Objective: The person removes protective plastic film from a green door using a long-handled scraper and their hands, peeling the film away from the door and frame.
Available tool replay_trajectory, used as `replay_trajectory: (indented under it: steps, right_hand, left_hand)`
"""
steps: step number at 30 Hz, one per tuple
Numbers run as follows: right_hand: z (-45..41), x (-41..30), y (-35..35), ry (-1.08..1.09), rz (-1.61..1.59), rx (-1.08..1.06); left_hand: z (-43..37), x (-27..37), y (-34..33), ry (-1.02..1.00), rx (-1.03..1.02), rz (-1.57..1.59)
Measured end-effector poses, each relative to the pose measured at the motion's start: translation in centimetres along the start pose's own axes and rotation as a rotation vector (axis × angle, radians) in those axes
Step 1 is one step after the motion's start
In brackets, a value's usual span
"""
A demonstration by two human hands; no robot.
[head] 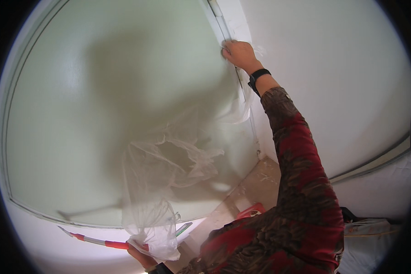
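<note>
My left hand point(140, 255), low in the view, grips a slim red and silver tool point(99, 240) with a thin metal blade at its far tip. Bunched in the same hand is clear plastic film point(167, 171), which rises crumpled in front of a pale green glossy panel point(72, 137). At the top, my right hand point(241, 54) has its fingers curled against the edge strip point(222, 25) where the panel meets the white wall. More clear film point(238, 109) hangs just below that hand. Whether those fingertips pinch film or only press on the strip is hidden.
A white wall point(322, 68) stands close on the right. Scraps lie on the beige floor point(265, 174) at the corner. A red object point(251, 210) sits by my body, partly covered. A green and silver strip-like item point(184, 228) is beside the film. Plastic sheeting point(366, 239) lies at lower right.
</note>
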State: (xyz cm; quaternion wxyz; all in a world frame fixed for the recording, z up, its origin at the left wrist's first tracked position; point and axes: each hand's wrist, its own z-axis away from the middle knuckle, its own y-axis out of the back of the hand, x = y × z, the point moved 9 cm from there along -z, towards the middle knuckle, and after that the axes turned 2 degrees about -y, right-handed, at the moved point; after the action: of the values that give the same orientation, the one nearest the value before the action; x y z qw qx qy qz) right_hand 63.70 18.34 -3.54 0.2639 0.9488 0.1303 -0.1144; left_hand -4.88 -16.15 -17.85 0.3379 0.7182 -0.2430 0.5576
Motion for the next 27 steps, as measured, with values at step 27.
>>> replay_trajectory:
  steps: [27]
  right_hand:
    - [-1.7,-0.4,-0.6,0.090,0.128,0.045]
  left_hand:
    - [-1.8,-3.0,2.2,0.036,0.215,0.139]
